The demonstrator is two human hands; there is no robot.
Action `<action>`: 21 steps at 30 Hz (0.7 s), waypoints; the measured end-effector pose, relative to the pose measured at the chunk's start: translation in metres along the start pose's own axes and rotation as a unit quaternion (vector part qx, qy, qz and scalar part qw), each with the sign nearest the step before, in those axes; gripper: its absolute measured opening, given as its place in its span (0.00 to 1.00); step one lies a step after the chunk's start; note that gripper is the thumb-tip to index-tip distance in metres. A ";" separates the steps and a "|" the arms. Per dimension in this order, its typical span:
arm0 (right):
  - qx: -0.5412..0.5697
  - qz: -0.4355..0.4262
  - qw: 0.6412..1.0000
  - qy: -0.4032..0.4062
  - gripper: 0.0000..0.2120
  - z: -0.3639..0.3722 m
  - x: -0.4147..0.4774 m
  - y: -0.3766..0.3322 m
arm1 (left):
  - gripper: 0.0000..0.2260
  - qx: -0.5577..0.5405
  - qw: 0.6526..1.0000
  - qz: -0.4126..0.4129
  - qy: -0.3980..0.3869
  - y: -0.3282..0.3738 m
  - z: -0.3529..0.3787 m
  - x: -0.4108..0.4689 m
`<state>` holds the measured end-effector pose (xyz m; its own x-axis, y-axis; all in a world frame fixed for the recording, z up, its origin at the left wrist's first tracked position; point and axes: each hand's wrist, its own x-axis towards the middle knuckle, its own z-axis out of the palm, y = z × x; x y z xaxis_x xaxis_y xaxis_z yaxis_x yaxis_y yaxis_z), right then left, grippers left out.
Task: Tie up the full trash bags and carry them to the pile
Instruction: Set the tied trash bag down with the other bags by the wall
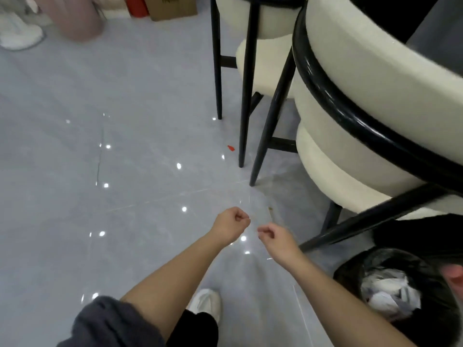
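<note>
Both forearms extend forward over a glossy grey tiled floor (140,101). The left hand (231,225) is curled into a loose fist, fingers pressed together against the palm. The right hand (274,236) is likewise curled, thumb against the fingertips as in a pinch. The two hands are near each other but apart. Whether either hand grips anything cannot be determined; no object is clearly visible between the fingers.

A black trash bag (411,291) lines a bin at the lower right, just beside the right forearm. Its mouth is open, and white crumpled waste shows inside. Neither hand touches it.

Two cream upholstered chairs (355,78) with black frames stand to the right, the nearer one directly above the bag. A small red scrap (230,148) lies on the floor beside a chair leg. A cardboard box (172,7) sits at the top edge. A white shoe (206,303) shows at the bottom, beside the dark sleeve (110,324) on the left arm.
</note>
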<state>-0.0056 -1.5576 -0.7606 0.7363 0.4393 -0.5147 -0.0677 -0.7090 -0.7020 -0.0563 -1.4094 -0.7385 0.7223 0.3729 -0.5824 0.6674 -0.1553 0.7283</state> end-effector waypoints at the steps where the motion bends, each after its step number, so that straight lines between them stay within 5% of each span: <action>1: -0.005 0.001 1.000 0.002 0.10 0.002 0.004 0.018 | 0.06 0.018 1.000 0.007 -0.022 -0.006 0.013 0.009; 13: -0.169 -0.127 0.977 0.024 0.10 -0.034 0.011 0.120 | 0.09 0.150 0.981 0.081 -0.091 -0.036 0.129 0.037; 21: -0.196 -0.129 0.970 0.064 0.10 -0.077 -0.053 0.191 | 0.06 0.197 0.971 0.024 -0.134 -0.035 0.194 -0.001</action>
<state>-0.0059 -1.7591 -0.8292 0.7742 0.5756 -0.2632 0.3733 -0.7511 -0.5446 -0.0448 -1.5821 -0.8334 0.7405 0.1137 -0.6624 0.6113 -0.5234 0.5936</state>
